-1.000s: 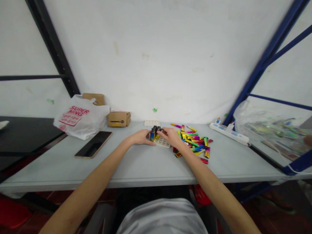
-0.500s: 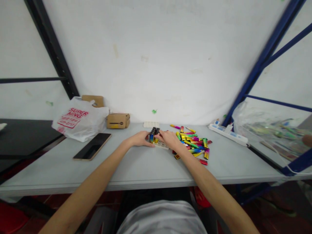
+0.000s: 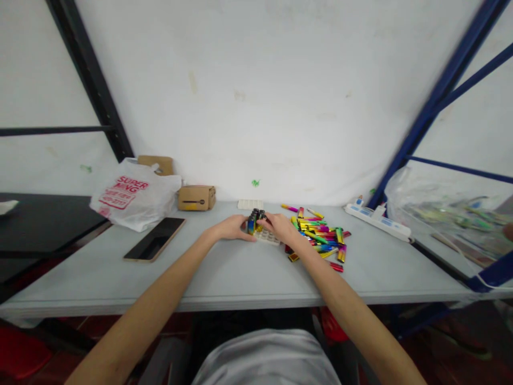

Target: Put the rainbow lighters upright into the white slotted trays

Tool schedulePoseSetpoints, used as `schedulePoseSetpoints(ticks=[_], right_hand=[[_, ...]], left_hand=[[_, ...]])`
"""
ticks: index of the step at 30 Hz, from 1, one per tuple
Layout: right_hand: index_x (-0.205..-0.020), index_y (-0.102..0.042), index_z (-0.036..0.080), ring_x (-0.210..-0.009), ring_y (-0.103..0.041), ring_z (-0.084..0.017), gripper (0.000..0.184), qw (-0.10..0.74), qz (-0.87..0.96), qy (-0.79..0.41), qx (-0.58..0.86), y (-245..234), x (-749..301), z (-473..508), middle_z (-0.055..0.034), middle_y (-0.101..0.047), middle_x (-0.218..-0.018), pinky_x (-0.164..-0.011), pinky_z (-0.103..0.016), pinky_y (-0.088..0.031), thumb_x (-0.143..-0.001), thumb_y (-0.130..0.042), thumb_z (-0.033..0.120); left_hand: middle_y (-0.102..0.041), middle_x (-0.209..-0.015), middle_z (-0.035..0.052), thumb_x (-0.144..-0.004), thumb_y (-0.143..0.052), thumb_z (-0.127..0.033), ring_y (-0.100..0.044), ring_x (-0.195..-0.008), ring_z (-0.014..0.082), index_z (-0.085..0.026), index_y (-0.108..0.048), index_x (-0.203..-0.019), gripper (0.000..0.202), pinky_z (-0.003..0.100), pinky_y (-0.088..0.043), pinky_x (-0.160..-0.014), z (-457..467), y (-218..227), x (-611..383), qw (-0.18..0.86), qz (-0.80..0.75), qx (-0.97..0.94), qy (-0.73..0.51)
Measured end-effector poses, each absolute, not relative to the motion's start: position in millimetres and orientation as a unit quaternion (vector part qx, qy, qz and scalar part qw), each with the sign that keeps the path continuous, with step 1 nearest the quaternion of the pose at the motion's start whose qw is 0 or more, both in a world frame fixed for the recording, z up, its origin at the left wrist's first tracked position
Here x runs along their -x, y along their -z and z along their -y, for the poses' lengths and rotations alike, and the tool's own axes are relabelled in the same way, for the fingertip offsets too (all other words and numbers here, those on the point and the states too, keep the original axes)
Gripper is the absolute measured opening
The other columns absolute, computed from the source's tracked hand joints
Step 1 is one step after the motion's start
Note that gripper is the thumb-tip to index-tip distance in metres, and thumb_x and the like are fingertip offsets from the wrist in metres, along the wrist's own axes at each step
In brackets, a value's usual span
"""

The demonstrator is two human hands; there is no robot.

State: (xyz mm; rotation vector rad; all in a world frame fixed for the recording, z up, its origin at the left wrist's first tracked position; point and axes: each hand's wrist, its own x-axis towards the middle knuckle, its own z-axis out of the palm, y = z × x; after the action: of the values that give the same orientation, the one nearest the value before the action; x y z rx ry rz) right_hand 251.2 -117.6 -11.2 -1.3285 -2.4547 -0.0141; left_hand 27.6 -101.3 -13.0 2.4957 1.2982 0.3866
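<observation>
Several upright lighters with black tops and shiny blue and yellow bodies stand close together at the left end of a small white slotted tray. My left hand curves round that end, thumb in front and fingers behind, steadying the tray. From the right, my right hand reaches over the tray with its fingertips closed at the black tops, apparently on one lighter; the fingers partly cover it. Beside my right wrist lies a loose pile of shiny multicoloured lighters, partly hidden by the forearm.
Another white tray lies by the wall. On the left are a phone, a white plastic bag and a cardboard box. A power strip lies at the right, near a clear bag beyond the blue frame.
The view has shifted slightly, moving everything a little to the right. My right hand has lifted slightly at the tray, showing more of its slots. My left hand keeps its place.
</observation>
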Motion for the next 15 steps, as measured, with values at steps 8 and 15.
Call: schedulePoseSetpoints(ticks=[8, 15], right_hand=[[-0.115, -0.062, 0.019, -0.088, -0.070, -0.022, 0.047, 0.116, 0.860, 0.023, 0.497, -1.5, -254.6, 124.3, -0.0120, -0.073, -0.097, -0.073, -0.026, -0.043, -0.102, -0.036, 0.056], [-0.101, -0.070, 0.021, -0.086, -0.069, -0.022, 0.061, 0.135, 0.829, 0.049, 0.540, 1.5, -247.2, 126.1, -0.0120, -0.074, -0.090, -0.073, -0.026, -0.044, -0.098, -0.030, 0.067]], left_hand=[[-0.064, -0.084, 0.0027, -0.064, -0.074, -0.068, -0.057, -0.074, 0.0207, -0.016, -0.067, -0.108, 0.068, 0.027, -0.040, -0.064, 102.5, 11.5, -27.7, 0.155, -0.450, -0.869, -0.134], [-0.066, -0.083, 0.0026, -0.063, -0.072, -0.069, -0.057, -0.073, 0.0205, -0.017, -0.067, -0.102, 0.066, 0.027, -0.039, -0.062, 105.0, 8.3, -28.6, 0.161, -0.457, -0.865, -0.133]])
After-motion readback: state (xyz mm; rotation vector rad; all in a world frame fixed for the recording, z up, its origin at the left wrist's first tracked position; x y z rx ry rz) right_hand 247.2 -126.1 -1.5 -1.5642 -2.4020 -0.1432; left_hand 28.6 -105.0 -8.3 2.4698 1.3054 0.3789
